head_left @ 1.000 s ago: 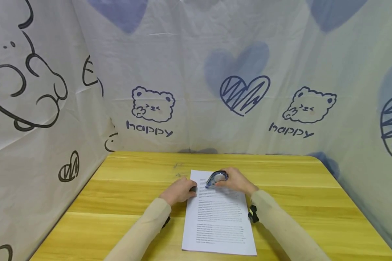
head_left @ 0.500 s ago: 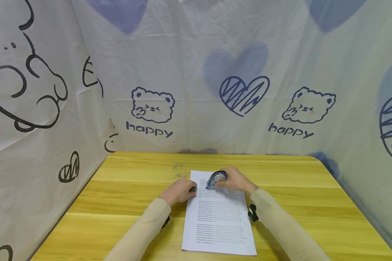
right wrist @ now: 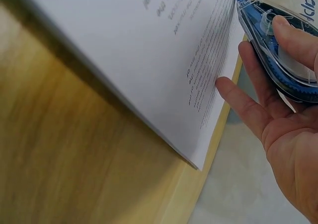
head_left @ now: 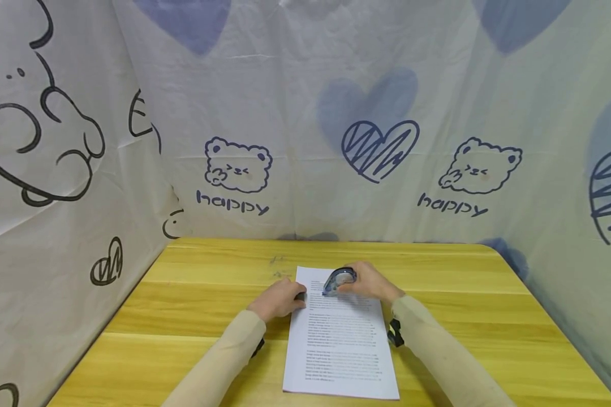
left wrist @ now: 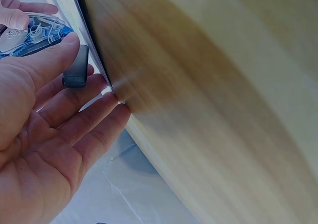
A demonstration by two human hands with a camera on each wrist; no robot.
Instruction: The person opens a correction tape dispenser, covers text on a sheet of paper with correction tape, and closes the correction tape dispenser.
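A stack of printed paper (head_left: 343,339) lies on the wooden table. My right hand (head_left: 370,282) grips a clear and blue correction tape (right wrist: 268,40) between thumb and fingers, its blue tip against the upper text lines. One right fingertip touches the page in the right wrist view. At the stack's left edge, my left hand (head_left: 279,298) pinches a small dark cap (left wrist: 76,70) with thumb and index finger. The other left fingertips rest at the paper's edge in the left wrist view. Any white tape laid on the page is too small to make out.
The yellow wooden table (head_left: 183,288) extends to both sides of the paper. Behind it and at the sides hangs a pale curtain (head_left: 295,113) printed with hearts and bears. Faint pencil-like marks (head_left: 277,260) show on the table beyond the paper.
The correction tape in my right hand has slid slightly to the right along the text. My left hand has stayed at the paper's left edge.
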